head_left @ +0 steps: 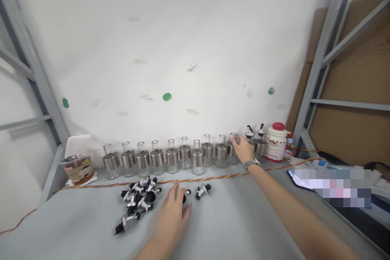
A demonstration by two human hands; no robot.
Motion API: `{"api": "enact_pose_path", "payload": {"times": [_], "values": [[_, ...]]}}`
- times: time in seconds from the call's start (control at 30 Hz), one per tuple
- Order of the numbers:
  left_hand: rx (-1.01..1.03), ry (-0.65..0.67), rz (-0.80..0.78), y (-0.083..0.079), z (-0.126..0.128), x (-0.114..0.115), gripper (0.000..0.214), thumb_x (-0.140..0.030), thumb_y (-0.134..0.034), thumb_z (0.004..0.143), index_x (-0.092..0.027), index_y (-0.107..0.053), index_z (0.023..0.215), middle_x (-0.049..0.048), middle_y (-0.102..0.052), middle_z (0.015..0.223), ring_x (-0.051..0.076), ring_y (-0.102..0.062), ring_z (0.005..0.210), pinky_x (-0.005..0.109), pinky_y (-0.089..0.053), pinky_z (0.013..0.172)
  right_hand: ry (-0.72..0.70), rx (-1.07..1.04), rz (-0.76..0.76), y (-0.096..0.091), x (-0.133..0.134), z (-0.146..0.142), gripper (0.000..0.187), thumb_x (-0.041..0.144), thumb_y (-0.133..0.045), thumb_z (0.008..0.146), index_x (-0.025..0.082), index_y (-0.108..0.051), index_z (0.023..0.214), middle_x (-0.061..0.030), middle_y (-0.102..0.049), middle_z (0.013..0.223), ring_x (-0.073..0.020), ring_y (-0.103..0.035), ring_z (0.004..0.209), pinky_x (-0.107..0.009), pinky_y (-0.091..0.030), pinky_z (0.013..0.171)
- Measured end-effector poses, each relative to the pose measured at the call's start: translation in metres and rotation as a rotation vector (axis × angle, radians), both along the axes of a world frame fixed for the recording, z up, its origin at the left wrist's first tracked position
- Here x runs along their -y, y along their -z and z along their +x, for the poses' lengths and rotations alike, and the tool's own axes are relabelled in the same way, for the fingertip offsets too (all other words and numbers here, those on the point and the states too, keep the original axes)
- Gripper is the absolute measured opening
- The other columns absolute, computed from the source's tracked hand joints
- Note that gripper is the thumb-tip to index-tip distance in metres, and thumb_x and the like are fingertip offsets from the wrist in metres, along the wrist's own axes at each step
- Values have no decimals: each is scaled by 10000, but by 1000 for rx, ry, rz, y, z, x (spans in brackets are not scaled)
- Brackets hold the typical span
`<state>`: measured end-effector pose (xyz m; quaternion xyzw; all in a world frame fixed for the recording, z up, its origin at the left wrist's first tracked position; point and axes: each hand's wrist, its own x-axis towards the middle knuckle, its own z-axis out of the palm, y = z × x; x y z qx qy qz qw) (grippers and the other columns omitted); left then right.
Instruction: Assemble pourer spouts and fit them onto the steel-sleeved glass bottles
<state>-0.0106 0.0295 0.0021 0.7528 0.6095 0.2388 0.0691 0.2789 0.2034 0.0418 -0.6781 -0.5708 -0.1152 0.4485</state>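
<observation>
A row of glass bottles (157, 157) with metal sleeves stands along the wall. My right hand (243, 149), with a watch on its wrist, closes on the neck of a glass bottle (230, 146) near the row's right end. Beyond it, two bottles carry black-and-silver pour spouts (261, 130). My left hand (174, 210) is low over the table, fingers curled around a pour spout (184, 197) that they partly hide. Just right of that hand lies a single pour spout (203, 191). A heap of pour spouts (141, 197) lies to its left.
A red-and-yellow twisted wire (210, 178) crosses the table before the bottles. At the left stands a plastic cup (79, 170) of brown drink. A white jar with a red lid (276, 144) and a phone (300, 180) are at the right. Metal posts (323, 61) frame the sides.
</observation>
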Motion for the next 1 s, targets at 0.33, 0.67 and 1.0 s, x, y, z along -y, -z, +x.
{"api": "enact_pose_path", "payload": {"times": [0.33,0.67,1.0], "values": [[-184,-58,28,-3,-7,-6,307,-250,-393,796,-173,-492,1075,122,-495,1216,270,-519,1012,369,-383,824,6,-167,221,-11,50,-17,475,474,-468,737,102,-542,1022,-61,-605,708,-188,-534,646,-376,-342,780],[-64,-126,-6,-10,-1,-4,249,-227,-411,784,-178,-531,998,111,-619,982,265,-589,862,360,-411,732,-739,-806,34,-28,159,-81,287,395,-595,697,174,-563,878,-68,-629,851,-198,-570,750,-334,-465,687],[1686,313,-185,-65,-7,3,135,-295,-555,762,-183,-610,815,4,-631,972,209,-552,1006,377,-349,955,-896,-635,-237,8,192,-129,339,361,-635,677,213,-583,978,34,-498,612,-127,-446,566,-269,-416,586]]}}
